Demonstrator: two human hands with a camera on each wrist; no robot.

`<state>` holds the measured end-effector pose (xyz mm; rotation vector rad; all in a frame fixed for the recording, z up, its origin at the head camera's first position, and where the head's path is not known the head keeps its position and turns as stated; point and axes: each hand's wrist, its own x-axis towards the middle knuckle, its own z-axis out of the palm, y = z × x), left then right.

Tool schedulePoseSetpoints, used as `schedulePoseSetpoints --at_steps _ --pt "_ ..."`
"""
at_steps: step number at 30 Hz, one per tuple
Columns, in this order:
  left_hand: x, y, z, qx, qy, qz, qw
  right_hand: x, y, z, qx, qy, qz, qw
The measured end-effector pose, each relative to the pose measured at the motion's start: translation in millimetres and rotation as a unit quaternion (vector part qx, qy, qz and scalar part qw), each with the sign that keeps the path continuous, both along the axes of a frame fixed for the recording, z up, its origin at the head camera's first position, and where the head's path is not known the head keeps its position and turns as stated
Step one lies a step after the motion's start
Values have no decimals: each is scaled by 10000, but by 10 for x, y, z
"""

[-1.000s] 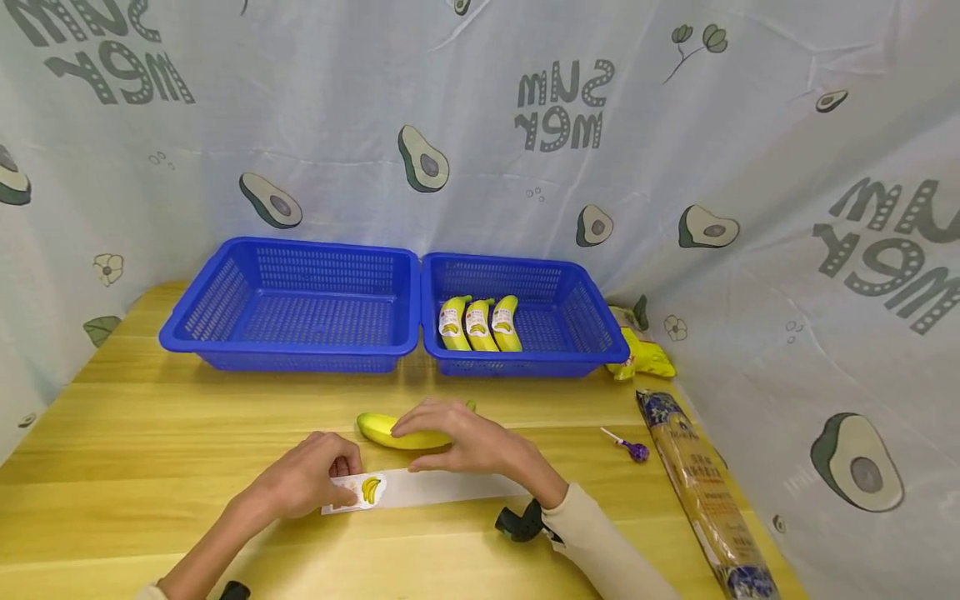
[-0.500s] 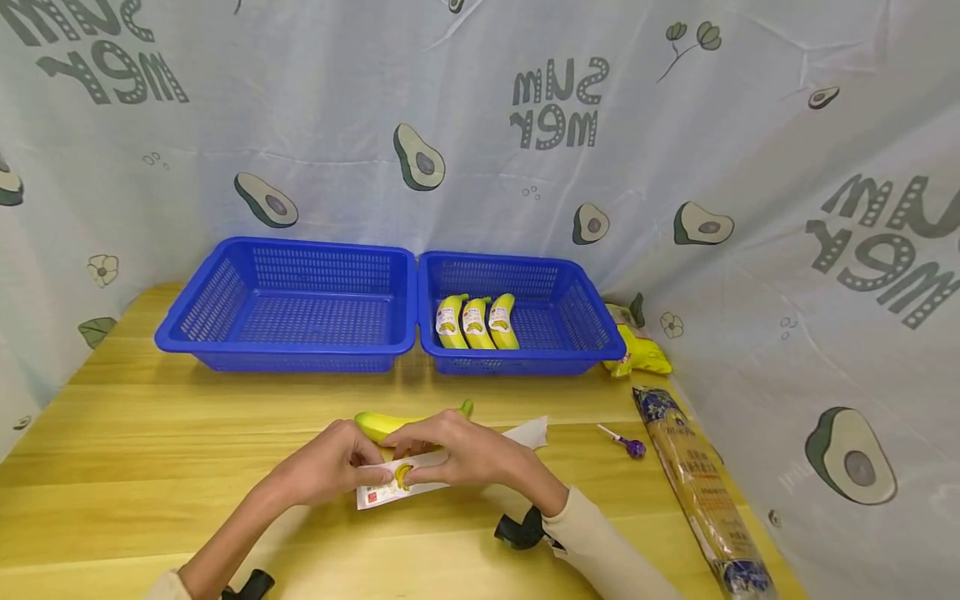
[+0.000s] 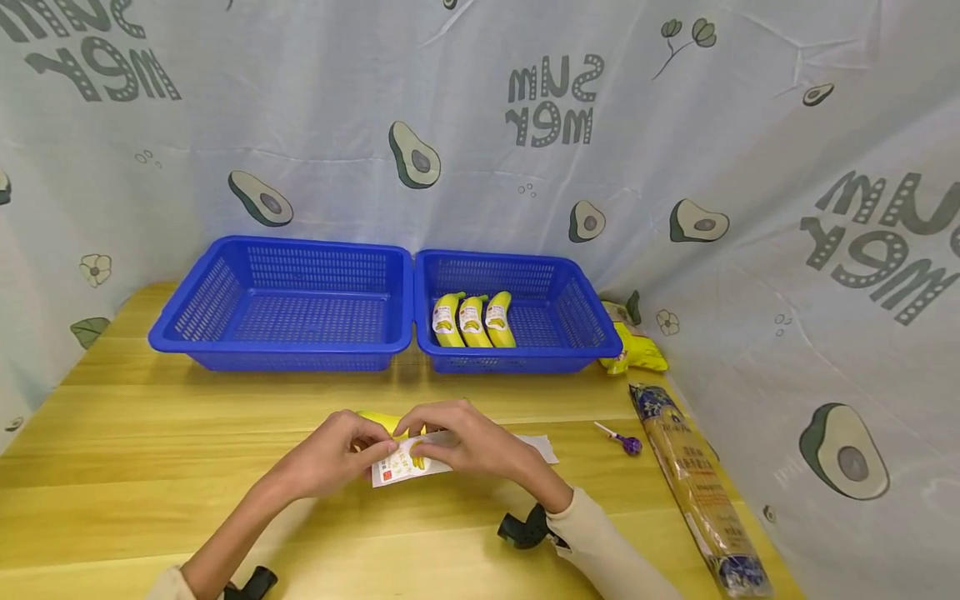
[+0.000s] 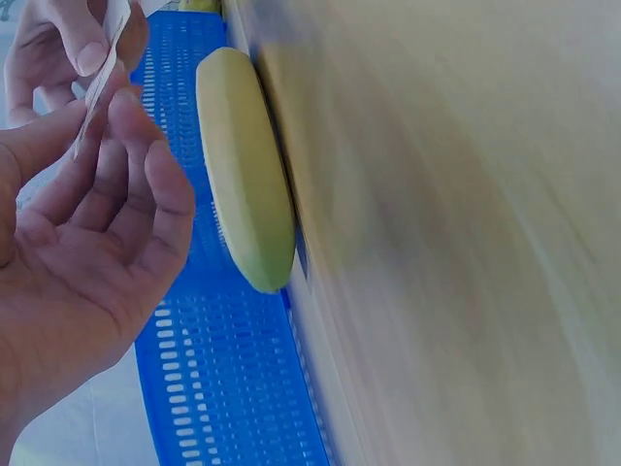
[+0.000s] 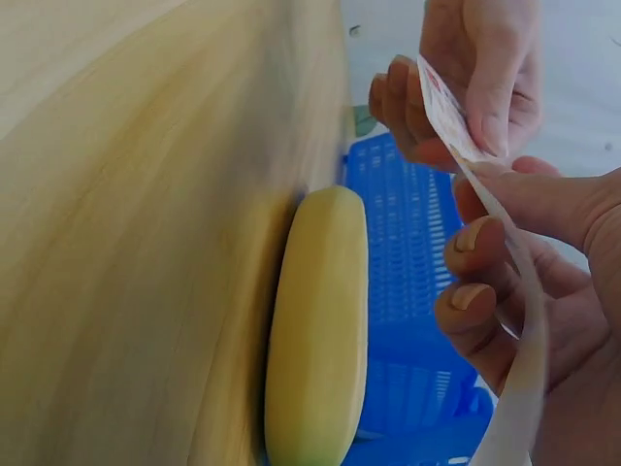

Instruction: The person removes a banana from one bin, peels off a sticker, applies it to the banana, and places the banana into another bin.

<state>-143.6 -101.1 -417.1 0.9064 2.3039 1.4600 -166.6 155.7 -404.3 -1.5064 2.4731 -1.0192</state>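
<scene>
A white strip of label stickers, printed with a banana picture at its left end, is held between both hands just above the table. My left hand pinches the strip's printed end between thumb and fingers. Beside it, my right hand pinches the same strip close by the printed label, and the plain tail trails past its palm in the right wrist view. On the table behind the hands lies a yellow banana, mostly hidden in the head view. Both wrist views show this banana without a visible label.
Two blue baskets stand side by side against the curtain. The left basket is bare inside; the right basket holds three labelled bananas. To the right lie a purple lollipop, a long noodle-like packet and a yellow packet.
The right hand has left the banana and come beside the left hand. Both hands now pinch the sticker strip, which has risen slightly and shifted right at its printed end.
</scene>
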Motion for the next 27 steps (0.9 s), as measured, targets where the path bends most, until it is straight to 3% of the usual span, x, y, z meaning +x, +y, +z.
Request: schedulePoseSetpoints --at_steps 4,8,18,27 --pt "-5 -55 12 51 -34 285 9996 -4 37 -26 -118 10 -120 9999" --pt "-15 -88 8 183 -235 374 9989 -2 56 -47 -156 -27 -212 9996" --pt "-39 -97 -19 357 -394 191 9984 -14 22 -79 -441 168 -54 9989" --pt "-41 -49 -44 334 -357 260 9985 -28 -52 -118 -729 151 -58 9972"
